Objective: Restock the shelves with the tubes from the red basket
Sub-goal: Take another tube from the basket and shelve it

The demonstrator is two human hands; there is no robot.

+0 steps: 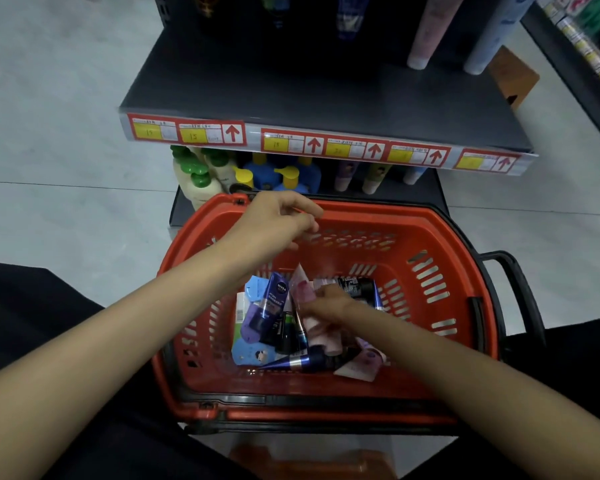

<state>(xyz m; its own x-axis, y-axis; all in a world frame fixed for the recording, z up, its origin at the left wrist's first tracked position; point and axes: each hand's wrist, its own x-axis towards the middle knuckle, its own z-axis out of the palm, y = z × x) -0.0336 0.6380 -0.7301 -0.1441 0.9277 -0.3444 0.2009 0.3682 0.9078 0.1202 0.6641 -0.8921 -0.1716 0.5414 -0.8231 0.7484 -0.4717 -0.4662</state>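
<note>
Here, the tubes point(284, 327) lie in a loose heap on the floor of the red basket point(433, 233), crossing one another at odd angles, so any one has to be picked out from among its neighbours. The right hand point(328, 301) is down among them, its fingers on a pink tube point(305, 289) that tilts up out of the pile. The hand is blurred, so I cannot tell whether it grips the tube or only touches it.

The left hand point(278, 220) hangs over the far rim with fingers loosely curled and nothing visible in them, probably placed there to steady the basket or take the next tube.

The basket sits right in front of the dark shelf point(326, 95), close enough for short lifts. The shelf front is mostly bare, with only upright tubes point(426, 36) at the back, above a strip of price labels point(347, 147). Pump bottles point(201, 174) stand on the level below.
</note>
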